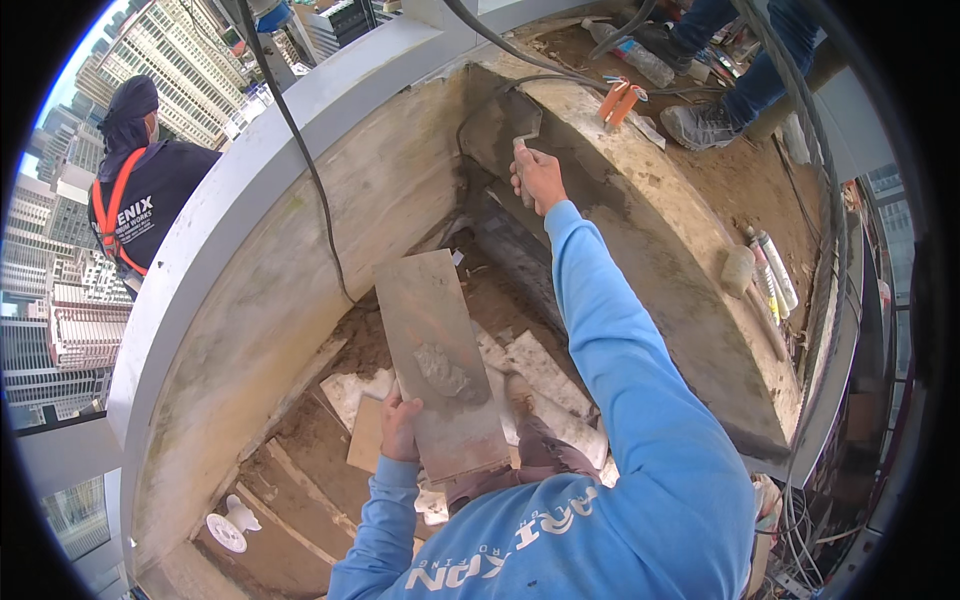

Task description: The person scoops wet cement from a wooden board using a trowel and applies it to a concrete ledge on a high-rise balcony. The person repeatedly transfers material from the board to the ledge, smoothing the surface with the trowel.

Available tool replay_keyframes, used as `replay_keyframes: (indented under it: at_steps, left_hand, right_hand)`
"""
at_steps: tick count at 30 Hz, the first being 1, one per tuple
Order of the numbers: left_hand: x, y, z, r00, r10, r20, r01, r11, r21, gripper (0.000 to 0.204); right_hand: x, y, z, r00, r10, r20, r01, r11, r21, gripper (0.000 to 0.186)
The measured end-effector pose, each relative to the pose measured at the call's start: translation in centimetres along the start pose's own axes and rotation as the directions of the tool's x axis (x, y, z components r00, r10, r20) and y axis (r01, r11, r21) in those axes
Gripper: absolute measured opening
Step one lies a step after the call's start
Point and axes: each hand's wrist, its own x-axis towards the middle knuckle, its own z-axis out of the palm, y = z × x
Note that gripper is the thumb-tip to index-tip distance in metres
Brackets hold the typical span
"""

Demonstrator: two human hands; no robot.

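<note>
My left hand [402,425] holds the lower left edge of a flat grey board [425,295], tilted in front of my body, with a lump of wet grey mortar [440,370] on it. My right hand [537,175] is stretched forward, its fingers wrapped round the handle of a trowel [525,137]. The trowel is at the upper part of the right-hand wall [650,300], where dark, damp-looking render covers the surface near the inner corner. A pale, stained curved wall [280,250] rises on the left.
Another person [160,190] in a harness is beyond the parapet [185,220]; someone's legs [750,80] stand upper right. Orange tools [620,100], tubes [777,268] and cables [315,180] lie around the ledges. Pale scraps [550,370], battens [300,485] and a white spool [227,533] lie below.
</note>
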Motion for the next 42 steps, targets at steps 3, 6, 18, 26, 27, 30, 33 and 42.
replay_keyframes:
  at_steps: [3,6,18,26,27,30,33,42]
  left_hand:
    - [0.4,0.2,0.6,1.000,-0.005,0.003,0.005,1.000,-0.006,0.071]
    - [0.6,0.1,0.4,1.000,-0.005,0.003,0.005,1.000,-0.023,0.071]
    - [-0.3,-1.6,-0.9,1.000,0.009,-0.029,-0.011,0.998,-0.067,0.067]
    - [-1.3,-2.6,1.1,0.998,-0.026,-0.062,0.026,1.000,-0.001,0.061]
    - [-1.4,-2.8,1.2,0.997,-0.039,-0.071,0.040,0.999,0.016,0.060]
    - [-1.8,-3.0,2.8,0.999,-0.021,-0.049,0.022,1.000,0.021,0.055]
    - [-1.7,-2.9,4.5,1.000,-0.003,-0.007,0.003,1.000,0.024,0.054]
    - [2.0,0.8,9.1,0.961,-0.013,0.275,0.040,0.995,-0.092,0.063]
  right_hand:
    - [-0.9,-0.1,0.7,0.999,0.048,-0.015,-0.046,0.993,0.104,0.038]
    - [-1.8,0.3,0.4,0.998,0.051,-0.028,-0.046,0.987,0.151,0.039]
    - [-7.6,1.9,2.3,0.971,-0.010,-0.239,0.085,0.948,0.308,0.038]
    - [-12.3,0.9,2.5,0.934,0.050,-0.354,0.103,0.910,0.402,0.033]
    - [-12.9,1.0,1.9,0.930,0.050,-0.365,0.104,0.914,0.391,0.032]
    - [-15.8,1.8,-0.3,0.910,-0.019,-0.415,0.138,0.956,0.260,0.031]
    - [-20.9,2.1,-3.6,0.924,-0.120,-0.363,0.155,0.986,0.068,0.030]
    - [-30.0,-10.6,-15.9,0.735,0.136,0.664,-0.120,0.990,-0.070,0.046]
